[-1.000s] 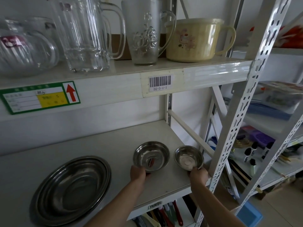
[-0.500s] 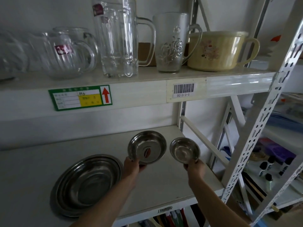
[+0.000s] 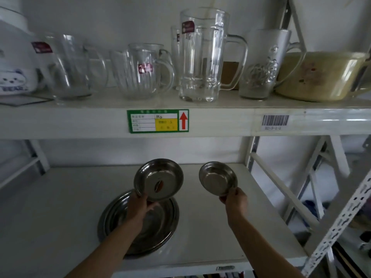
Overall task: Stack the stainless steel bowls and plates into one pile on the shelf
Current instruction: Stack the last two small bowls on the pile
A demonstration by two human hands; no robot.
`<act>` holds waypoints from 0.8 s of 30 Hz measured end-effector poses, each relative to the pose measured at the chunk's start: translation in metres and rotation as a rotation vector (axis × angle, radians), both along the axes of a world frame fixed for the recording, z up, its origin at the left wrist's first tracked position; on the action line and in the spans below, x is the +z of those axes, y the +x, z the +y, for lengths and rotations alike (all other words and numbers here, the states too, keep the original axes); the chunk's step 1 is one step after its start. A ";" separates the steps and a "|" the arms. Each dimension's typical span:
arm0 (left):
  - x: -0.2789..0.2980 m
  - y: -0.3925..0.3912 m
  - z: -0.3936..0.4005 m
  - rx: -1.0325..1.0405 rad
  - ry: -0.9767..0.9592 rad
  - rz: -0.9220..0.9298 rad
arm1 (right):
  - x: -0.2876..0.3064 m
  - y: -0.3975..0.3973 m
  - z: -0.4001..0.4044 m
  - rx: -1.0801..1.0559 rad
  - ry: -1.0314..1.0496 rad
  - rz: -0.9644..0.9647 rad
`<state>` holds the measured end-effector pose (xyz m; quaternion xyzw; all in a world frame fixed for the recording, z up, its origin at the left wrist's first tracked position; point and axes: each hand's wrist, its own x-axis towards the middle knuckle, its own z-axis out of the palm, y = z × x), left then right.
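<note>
My left hand grips the near rim of a medium steel bowl, lifted and tilted towards me, directly above the far edge of a large steel plate that lies flat on the white shelf. My right hand holds a smaller steel bowl by its near rim, also raised and tilted, to the right of the plate and apart from the medium bowl. My left forearm hides part of the plate.
The upper shelf juts out just above the bowls and carries glass mugs, a frosted glass jug and a yellow plastic pot. A slanted brace and a perforated upright bound the shelf on the right.
Both hands have lifted their bowls off the shelf and carried them left. The medium bowl now hangs over the large plate. The camera view has swung left and up.
</note>
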<state>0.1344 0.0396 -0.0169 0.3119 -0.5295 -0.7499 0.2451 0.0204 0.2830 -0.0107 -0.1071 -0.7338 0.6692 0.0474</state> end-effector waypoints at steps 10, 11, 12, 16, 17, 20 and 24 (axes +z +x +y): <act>-0.008 0.052 -0.033 0.053 -0.014 -0.071 | 0.007 0.026 -0.075 0.243 -0.029 -0.004; -0.011 0.055 -0.037 0.053 -0.025 -0.088 | 0.007 0.030 -0.080 0.268 -0.015 -0.010; -0.015 0.058 -0.042 0.051 -0.041 -0.109 | 0.006 0.033 -0.085 0.295 -0.001 -0.017; -0.023 0.066 -0.053 0.022 -0.099 -0.198 | -0.013 0.036 -0.106 0.377 0.105 -0.029; -0.024 0.067 -0.055 0.017 -0.117 -0.229 | -0.027 0.029 -0.111 0.390 0.134 -0.033; -0.026 0.070 -0.062 0.013 -0.173 -0.342 | -0.048 0.022 -0.125 0.457 0.170 -0.062; -0.033 0.070 -0.072 -0.025 -0.294 -0.466 | -0.017 0.052 -0.134 0.545 0.228 -0.093</act>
